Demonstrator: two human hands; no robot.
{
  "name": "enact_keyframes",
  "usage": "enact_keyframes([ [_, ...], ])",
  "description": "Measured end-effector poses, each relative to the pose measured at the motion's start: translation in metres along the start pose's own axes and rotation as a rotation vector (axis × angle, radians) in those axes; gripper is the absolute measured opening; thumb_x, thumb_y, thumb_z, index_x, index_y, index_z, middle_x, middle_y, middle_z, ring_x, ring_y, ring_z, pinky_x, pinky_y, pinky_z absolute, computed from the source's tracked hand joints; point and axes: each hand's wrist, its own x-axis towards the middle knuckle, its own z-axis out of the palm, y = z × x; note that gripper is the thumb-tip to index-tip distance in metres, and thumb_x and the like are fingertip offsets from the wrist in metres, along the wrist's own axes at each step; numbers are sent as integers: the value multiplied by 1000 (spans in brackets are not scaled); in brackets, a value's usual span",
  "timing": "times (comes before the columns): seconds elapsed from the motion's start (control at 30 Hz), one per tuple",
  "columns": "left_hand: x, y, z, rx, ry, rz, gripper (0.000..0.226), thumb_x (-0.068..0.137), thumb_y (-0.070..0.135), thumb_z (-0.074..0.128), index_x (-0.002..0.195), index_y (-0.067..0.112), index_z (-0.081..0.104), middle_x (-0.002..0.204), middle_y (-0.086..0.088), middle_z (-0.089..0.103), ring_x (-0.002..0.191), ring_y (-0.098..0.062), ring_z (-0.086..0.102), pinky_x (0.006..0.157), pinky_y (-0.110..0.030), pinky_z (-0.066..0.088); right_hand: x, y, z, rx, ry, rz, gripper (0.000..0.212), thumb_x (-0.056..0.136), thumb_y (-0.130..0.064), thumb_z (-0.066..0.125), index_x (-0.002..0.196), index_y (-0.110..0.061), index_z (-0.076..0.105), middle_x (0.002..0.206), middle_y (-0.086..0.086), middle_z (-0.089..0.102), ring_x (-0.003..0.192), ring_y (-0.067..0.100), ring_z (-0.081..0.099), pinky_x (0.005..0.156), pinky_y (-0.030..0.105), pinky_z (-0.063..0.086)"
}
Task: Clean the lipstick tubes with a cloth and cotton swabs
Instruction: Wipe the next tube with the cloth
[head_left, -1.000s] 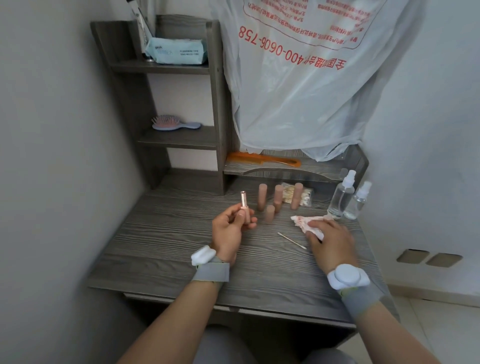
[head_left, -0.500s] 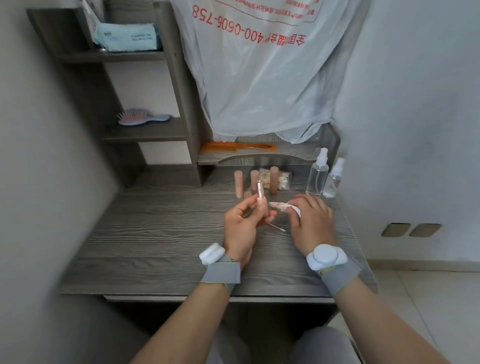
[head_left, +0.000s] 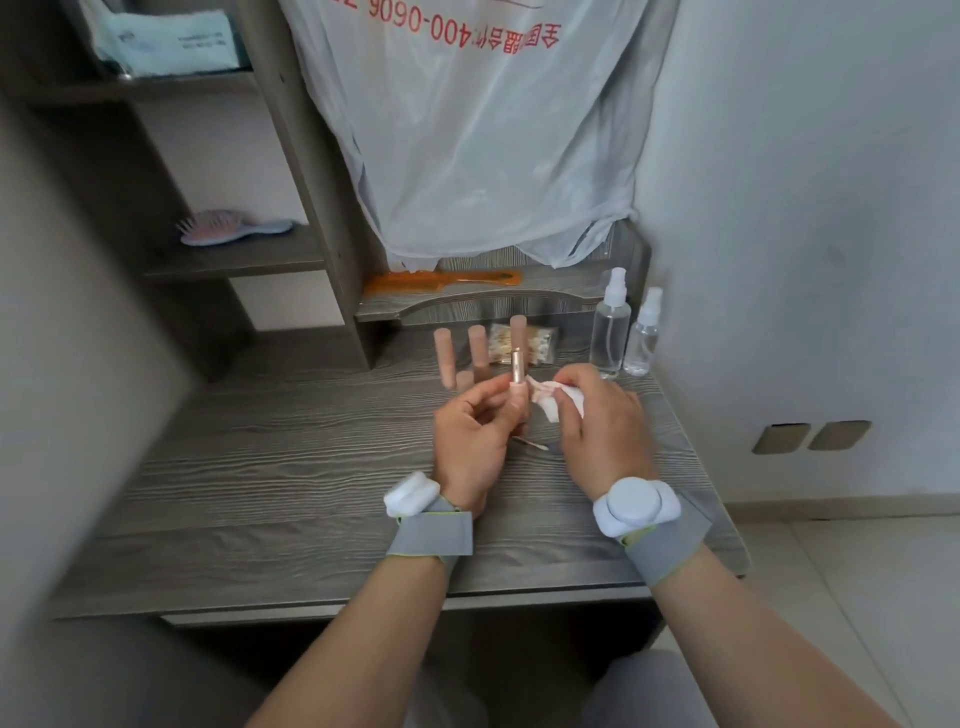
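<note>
- Left hand (head_left: 470, 436): pinching tube (head_left: 518, 370) upright, above mid-desk (head_left: 260, 467).
- Right hand (head_left: 602, 431): fingers curled round cloth (head_left: 551, 399), cloth touching tube's right side.
- Swab (head_left: 530, 443): flat on desk, below both hands.
- Capped tubes (head_left: 443, 358): standing behind hands, beside swab packet (head_left: 543, 343).
- Spray bottles (head_left: 612, 322): upright, rear right, side by side.

A grey wood-grain desk (head_left: 260, 467) is carrying three capped lipstick tubes (head_left: 478, 353) standing upright near its back, with a short tube (head_left: 464, 380) standing just in front. A packet of cotton swabs (head_left: 540, 345) is lying behind them, and two clear spray bottles (head_left: 612, 327) are standing at the back right. One cotton swab (head_left: 532, 443) is lying nearer the front. An orange comb (head_left: 447, 280) is resting on the low shelf (head_left: 467, 307), and a hairbrush (head_left: 228, 231) is lying on the side shelf (head_left: 234, 264).
</note>
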Motion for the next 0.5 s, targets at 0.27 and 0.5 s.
enact_keyframes([
  [0.27,7,-9,0,-1,-47,33,20,88,-2,67,106,7,70,85,-11,74,75,-16,66,67,-28,56,-1,11,3,187,34,87,8,92,-31,62,100,-31,60,85,-17,62,87,22,57,70,32,43],
  [0.5,9,-12,-2,-35,-77,31,23,88,-5,65,106,9,70,96,-17,75,84,-25,69,73,-32,60,-3,6,0,275,-28,24,9,87,-29,69,97,-30,70,82,-19,66,78,1,59,69,13,43],
])
